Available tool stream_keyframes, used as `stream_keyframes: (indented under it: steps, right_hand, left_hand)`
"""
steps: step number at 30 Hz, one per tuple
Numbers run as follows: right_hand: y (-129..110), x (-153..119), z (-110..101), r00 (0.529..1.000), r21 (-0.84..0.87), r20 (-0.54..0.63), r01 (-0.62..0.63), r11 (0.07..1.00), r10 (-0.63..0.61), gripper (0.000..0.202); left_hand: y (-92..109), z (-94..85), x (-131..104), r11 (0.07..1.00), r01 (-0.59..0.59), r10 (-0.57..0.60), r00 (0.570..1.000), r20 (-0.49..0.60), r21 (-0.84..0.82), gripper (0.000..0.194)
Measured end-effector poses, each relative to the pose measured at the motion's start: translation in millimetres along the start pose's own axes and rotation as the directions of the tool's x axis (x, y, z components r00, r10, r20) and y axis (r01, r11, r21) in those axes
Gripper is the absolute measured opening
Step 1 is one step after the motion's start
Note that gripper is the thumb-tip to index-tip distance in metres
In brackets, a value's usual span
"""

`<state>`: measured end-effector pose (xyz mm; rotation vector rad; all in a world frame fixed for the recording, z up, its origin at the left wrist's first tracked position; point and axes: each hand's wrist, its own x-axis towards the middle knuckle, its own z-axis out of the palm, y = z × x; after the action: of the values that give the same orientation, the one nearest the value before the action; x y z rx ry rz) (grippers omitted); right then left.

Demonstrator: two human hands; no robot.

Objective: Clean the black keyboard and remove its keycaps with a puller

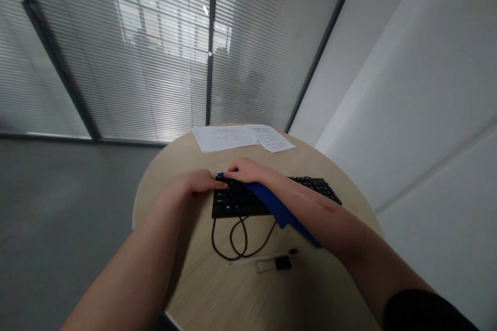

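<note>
A black keyboard (233,207) lies on the round table, its left end towards my left hand (200,182). That hand grips the keyboard's left end, a finger or thumb reaching onto the top keys; its other fingers are mostly hidden. My right hand (248,168) is closed on a blue cloth (274,204) at the keyboard's upper left part. The cloth hangs across the keys and under my right forearm, down to the tabletop. My forearm covers part of the keyboard's right half. A black cable (245,240) lies in loops in front of the keyboard.
Printed papers (229,138) lie at the far side of the round wooden table (217,289). Nearer me are a thin light stick (256,258) and a small item with a black end (282,262). Glass panels with blinds (155,62) and a white wall (419,88) stand beyond.
</note>
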<state>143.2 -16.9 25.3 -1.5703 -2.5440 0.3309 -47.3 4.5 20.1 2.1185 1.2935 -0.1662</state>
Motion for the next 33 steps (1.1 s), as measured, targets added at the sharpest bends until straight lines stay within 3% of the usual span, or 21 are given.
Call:
stream_keyframes:
  steps: [3, 5, 13, 24, 28, 33]
  right_hand:
    - [11.3, -10.3, -5.1, 0.992, -0.002, -0.024, 0.122, 0.993, -0.122, 0.027]
    - [18.5, -16.1, -7.7, 0.991, -0.003, -0.06, 0.124, 0.992, -0.124, 0.028]
    - [46.8, -46.9, -20.8, 0.999, -0.055, -0.027, -0.035, 0.998, 0.034, 0.029]
    - [125.5, -126.1, -39.5, 0.977, -0.147, 0.004, -0.212, 0.966, 0.215, 0.027]
    - [147.2, -154.0, -47.9, 0.95, -0.196, 0.005, -0.306, 0.932, 0.313, 0.026]
    - [172.1, -174.5, -55.9, 0.876, -0.274, -0.086, -0.478, 0.835, 0.474, 0.027]
  left_hand:
    - [-2.1, 0.5, 3.2, 0.996, 0.025, -0.02, 0.998, 0.053, -0.087, 0.066]
    - [-3.6, 1.0, 5.3, 0.993, 0.027, -0.019, 0.997, 0.072, -0.111, 0.068]
    - [-3.9, -0.3, 4.0, 0.991, 0.068, -0.057, 0.994, 0.092, -0.117, 0.068]
    - [-9.2, -1.3, 9.9, 0.99, 0.041, -0.026, 0.993, 0.113, -0.132, 0.068]
    - [-9.2, -0.2, 9.4, 0.986, 0.035, -0.02, 0.995, 0.094, -0.163, 0.066]
    - [-5.0, 0.2, 4.4, 0.988, 0.004, 0.011, 0.995, 0.096, -0.154, 0.065]
